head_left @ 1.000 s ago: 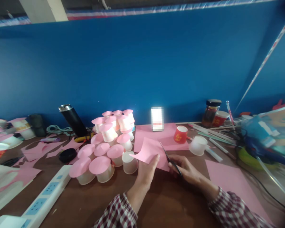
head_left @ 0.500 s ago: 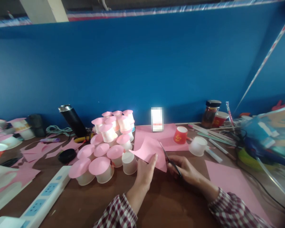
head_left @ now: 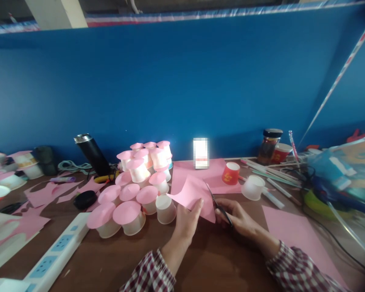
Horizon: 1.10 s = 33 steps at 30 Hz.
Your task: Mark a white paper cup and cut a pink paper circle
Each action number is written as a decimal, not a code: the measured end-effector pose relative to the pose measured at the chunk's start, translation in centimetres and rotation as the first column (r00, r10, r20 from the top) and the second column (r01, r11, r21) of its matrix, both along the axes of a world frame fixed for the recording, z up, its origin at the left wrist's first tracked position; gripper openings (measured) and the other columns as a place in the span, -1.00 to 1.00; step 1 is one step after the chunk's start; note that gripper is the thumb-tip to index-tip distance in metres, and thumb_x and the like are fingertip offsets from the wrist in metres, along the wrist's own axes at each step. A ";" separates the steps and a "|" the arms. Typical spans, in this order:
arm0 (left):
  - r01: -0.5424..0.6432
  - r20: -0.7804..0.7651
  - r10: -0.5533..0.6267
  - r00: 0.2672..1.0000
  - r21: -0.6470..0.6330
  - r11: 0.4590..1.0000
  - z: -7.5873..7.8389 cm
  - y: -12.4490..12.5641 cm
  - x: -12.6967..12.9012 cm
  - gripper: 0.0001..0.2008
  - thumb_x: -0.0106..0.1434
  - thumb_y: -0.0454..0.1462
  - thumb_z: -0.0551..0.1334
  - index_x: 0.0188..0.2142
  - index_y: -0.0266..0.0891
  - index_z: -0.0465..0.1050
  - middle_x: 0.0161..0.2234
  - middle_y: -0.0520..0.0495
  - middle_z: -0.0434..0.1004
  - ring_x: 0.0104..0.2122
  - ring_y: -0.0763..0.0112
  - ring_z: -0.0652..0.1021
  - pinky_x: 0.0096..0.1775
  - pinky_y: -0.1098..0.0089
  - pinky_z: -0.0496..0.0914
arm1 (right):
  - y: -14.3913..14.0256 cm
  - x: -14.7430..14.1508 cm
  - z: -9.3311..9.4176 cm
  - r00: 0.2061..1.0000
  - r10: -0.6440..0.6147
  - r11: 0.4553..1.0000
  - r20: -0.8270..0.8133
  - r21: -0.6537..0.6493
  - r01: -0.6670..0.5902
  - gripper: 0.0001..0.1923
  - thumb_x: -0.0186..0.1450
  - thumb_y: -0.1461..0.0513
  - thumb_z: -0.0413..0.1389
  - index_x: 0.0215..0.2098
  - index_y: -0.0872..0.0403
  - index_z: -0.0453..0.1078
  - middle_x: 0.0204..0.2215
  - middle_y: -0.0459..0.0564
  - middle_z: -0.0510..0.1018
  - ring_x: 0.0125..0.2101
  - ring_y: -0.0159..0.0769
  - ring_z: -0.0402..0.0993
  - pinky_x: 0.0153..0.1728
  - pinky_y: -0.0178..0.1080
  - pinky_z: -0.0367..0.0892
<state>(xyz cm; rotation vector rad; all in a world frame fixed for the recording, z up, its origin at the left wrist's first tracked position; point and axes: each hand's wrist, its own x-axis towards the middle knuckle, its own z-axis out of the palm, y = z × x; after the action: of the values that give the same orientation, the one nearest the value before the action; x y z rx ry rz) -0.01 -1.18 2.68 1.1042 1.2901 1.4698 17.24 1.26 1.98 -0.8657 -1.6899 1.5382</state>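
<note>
My scissors (head_left: 219,206) show only their thin blades; the handles sit buried inside my right hand (head_left: 237,217), so I cannot see how my fingers grip them. My left hand (head_left: 187,221) covers the lower part of the pink sheet (head_left: 194,193) it holds. Both my checked sleeves run off the bottom edge. A small bright rectangle (head_left: 200,153) at centre is pixelated, its face unreadable. At right, the blue and yellow heap (head_left: 343,174) is smeared by blur and I cannot name it. The print on the red cup (head_left: 230,172) is too small to read. The white power strip (head_left: 53,261) is cut off at lower left.
</note>
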 end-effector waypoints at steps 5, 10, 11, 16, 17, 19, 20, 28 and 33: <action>-0.010 0.002 0.010 1.000 -0.016 1.000 0.4 -0.2 0.0 -0.59 0.07 -0.14 0.30 -0.15 -0.40 0.47 -0.20 -0.24 0.57 -0.14 0.15 0.53 -0.06 0.23 0.36 | -0.1 0.0 0.4 1.000 0.007 1.000 -0.011 0.014 -0.007 -0.59 0.20 0.04 0.17 -0.15 0.21 0.40 -0.59 -0.11 0.39 -0.60 -0.48 0.25 -0.61 -0.42 0.13; -0.030 0.021 0.030 0.999 0.012 0.999 -0.3 0.1 0.1 -0.55 0.07 -0.15 0.30 -0.09 -0.39 0.44 -0.17 -0.23 0.56 -0.14 0.18 0.52 -0.07 0.25 0.37 | -0.1 -0.1 0.4 1.000 0.000 1.000 0.003 0.029 0.000 -0.59 0.20 0.04 0.17 -0.17 0.22 0.41 -0.59 -0.12 0.38 -0.60 -0.48 0.25 -0.61 -0.42 0.13; -0.034 0.021 0.034 0.999 0.017 0.999 -0.4 0.1 0.1 -0.55 0.08 -0.14 0.30 -0.10 -0.39 0.44 -0.18 -0.24 0.56 -0.15 0.18 0.53 -0.08 0.25 0.37 | -0.1 -0.1 0.4 1.000 0.002 1.000 0.005 0.031 -0.002 -0.60 0.21 0.04 0.17 -0.17 0.21 0.41 -0.59 -0.12 0.38 -0.60 -0.48 0.24 -0.61 -0.42 0.13; -0.041 0.011 0.041 0.999 0.001 0.999 -0.7 0.2 0.1 -0.58 0.07 -0.12 0.31 -0.16 -0.40 0.47 -0.21 -0.25 0.57 -0.17 0.17 0.54 -0.10 0.25 0.38 | -0.1 0.0 0.2 1.000 0.005 0.999 0.006 0.035 -0.005 -0.60 0.22 0.04 0.16 -0.16 0.20 0.41 -0.60 -0.14 0.35 -0.61 -0.49 0.21 -0.61 -0.41 0.12; -0.044 0.015 0.044 0.999 -0.001 0.999 -0.7 0.2 0.1 -0.58 0.06 -0.12 0.31 -0.17 -0.40 0.47 -0.21 -0.25 0.57 -0.18 0.17 0.54 -0.11 0.26 0.39 | -0.1 0.0 0.2 1.000 0.006 0.999 0.009 0.034 -0.006 -0.60 0.22 0.04 0.16 -0.15 0.20 0.41 -0.60 -0.14 0.35 -0.62 -0.49 0.21 -0.61 -0.41 0.12; -0.045 0.017 0.045 0.999 -0.012 0.999 -0.6 0.2 0.1 -0.58 0.06 -0.11 0.31 -0.19 -0.40 0.49 -0.24 -0.24 0.58 -0.20 0.18 0.55 -0.14 0.28 0.40 | -0.1 0.1 0.2 1.000 0.011 1.000 0.016 0.028 -0.011 -0.59 0.21 0.03 0.16 -0.15 0.20 0.41 -0.60 -0.14 0.36 -0.62 -0.49 0.21 -0.62 -0.41 0.12; -0.038 0.013 0.039 0.999 -0.021 0.999 -0.6 0.2 0.0 -0.58 0.06 -0.11 0.31 -0.20 -0.41 0.50 -0.26 -0.23 0.59 -0.22 0.19 0.55 -0.16 0.29 0.40 | -0.1 0.1 0.2 1.000 0.012 1.000 0.019 0.025 -0.012 -0.59 0.21 0.03 0.16 -0.16 0.20 0.41 -0.61 -0.14 0.35 -0.62 -0.49 0.21 -0.62 -0.41 0.12; -0.040 -0.007 0.040 0.999 -0.042 0.998 -0.6 0.1 0.0 -0.56 0.06 -0.08 0.31 -0.21 -0.44 0.52 -0.32 -0.23 0.60 -0.28 0.19 0.56 -0.20 0.31 0.41 | -0.1 0.1 0.2 0.999 -0.008 1.000 0.035 0.017 0.007 -0.60 0.20 0.02 0.16 -0.18 0.18 0.42 -0.62 -0.15 0.34 -0.62 -0.49 0.21 -0.63 -0.42 0.13; -0.054 0.010 0.055 0.998 -0.056 0.997 -0.8 0.2 0.0 -0.60 0.03 -0.07 0.32 -0.30 -0.42 0.55 -0.37 -0.21 0.60 -0.33 0.21 0.56 -0.25 0.32 0.41 | -0.1 0.0 0.1 0.999 -0.015 0.999 0.037 0.031 0.014 -0.59 0.21 0.02 0.15 -0.17 0.19 0.42 -0.63 -0.16 0.33 -0.64 -0.49 0.21 -0.63 -0.41 0.13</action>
<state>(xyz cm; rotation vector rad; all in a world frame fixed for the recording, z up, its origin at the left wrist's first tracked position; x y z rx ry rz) -0.02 -0.99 1.89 1.0302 1.3543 1.4691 17.28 1.11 2.09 -0.8939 -1.7254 1.4917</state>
